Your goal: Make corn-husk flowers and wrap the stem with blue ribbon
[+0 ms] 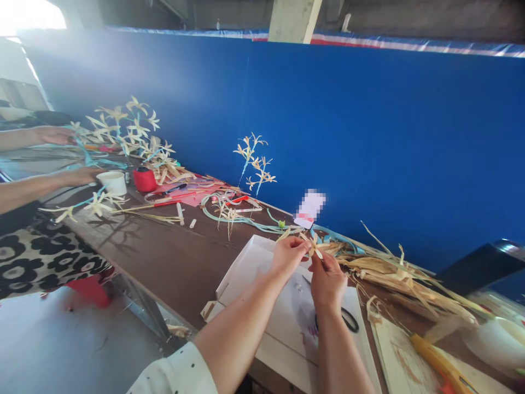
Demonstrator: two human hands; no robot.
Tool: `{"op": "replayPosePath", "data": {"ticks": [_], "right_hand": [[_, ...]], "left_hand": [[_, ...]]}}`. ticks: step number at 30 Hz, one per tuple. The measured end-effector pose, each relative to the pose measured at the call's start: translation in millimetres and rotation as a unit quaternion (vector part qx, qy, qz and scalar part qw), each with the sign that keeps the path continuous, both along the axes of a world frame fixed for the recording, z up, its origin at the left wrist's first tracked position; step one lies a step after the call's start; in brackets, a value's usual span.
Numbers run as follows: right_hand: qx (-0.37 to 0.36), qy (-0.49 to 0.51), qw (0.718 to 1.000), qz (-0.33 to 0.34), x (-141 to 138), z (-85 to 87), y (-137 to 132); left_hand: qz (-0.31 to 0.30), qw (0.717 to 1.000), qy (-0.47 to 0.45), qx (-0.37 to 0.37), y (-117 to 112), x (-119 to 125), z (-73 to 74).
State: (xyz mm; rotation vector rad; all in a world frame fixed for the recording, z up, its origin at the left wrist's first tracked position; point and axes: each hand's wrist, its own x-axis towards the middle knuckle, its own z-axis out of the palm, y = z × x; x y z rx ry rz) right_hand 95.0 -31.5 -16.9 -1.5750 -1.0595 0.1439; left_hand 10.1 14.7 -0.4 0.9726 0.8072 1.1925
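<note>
A pale straw-coloured flower (315, 247) with narrow pointed petals is between my two hands, over an opened flat white cardboard box (238, 276). My left hand (289, 253) pinches at the flower's left side with thumb and fingertips. From below and to the right, my right hand (329, 278) has its fingers closed at the flower's base; the stem is hidden. Scissors with black handles (350, 320) lie on the cardboard, partly covered by my right forearm.
Dried husk strips (402, 279) are heaped to the right, near a yellow-handled cutter (438, 364). Finished flower sprigs (256, 164) stand against the blue partition (369, 126). A co-worker's hands (82, 176) are at left, by a white cup (112, 183) and red thread spool (144, 179).
</note>
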Motion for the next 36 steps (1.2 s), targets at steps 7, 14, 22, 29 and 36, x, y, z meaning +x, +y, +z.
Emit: {"op": "replayPosePath", "data": {"ticks": [7, 14, 22, 29, 36], "right_hand": [[0.007, 0.112, 0.993, -0.019, 5, -8.1, 4], [0.094, 0.296, 0.948, 0.067, 7, -10.4, 5], [0.119, 0.348, 0.926, 0.089, 4, -8.2, 6], [0.094, 0.347, 0.924, 0.132, 6, -10.7, 5], [0.087, 0.304, 0.945, 0.082, 12, -11.5, 6]], "left_hand": [[0.023, 1.0, 0.019, -0.006, 4, 0, -3.5], [-0.015, 0.975, 0.157, 0.154, 2, 1, -9.1], [0.013, 0.93, 0.239, 0.279, -3, 0, -11.5], [0.052, 0.912, 0.289, 0.286, -4, -3, -8.6], [0.061, 0.877, 0.318, 0.356, -6, -3, -8.1]]}}
